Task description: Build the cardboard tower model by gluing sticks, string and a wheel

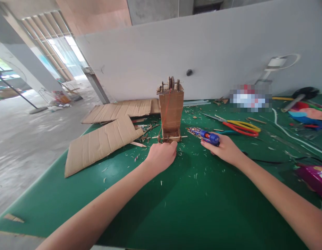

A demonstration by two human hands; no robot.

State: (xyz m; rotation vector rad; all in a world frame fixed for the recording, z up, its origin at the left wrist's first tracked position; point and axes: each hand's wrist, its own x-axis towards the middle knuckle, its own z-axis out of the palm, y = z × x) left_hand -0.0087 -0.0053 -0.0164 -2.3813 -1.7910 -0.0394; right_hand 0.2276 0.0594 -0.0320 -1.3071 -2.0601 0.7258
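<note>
A tall cardboard model stands upright on the green table, with small discs on a stick axle at its top, an orange-red string down its front and a thin wooden stick across its base. My left hand is closed at the near edge of that base, its fingertips partly hidden. To the right, my right hand grips a blue glue gun. The gun's speckled, multicoloured front end points left toward the model's base, a short gap away from it.
Cardboard sheets lie left of the model beside wood scraps. Scissors with red and yellow handles rest beyond my right hand. A white cable and a purple object lie at right. A white wall rises behind the table.
</note>
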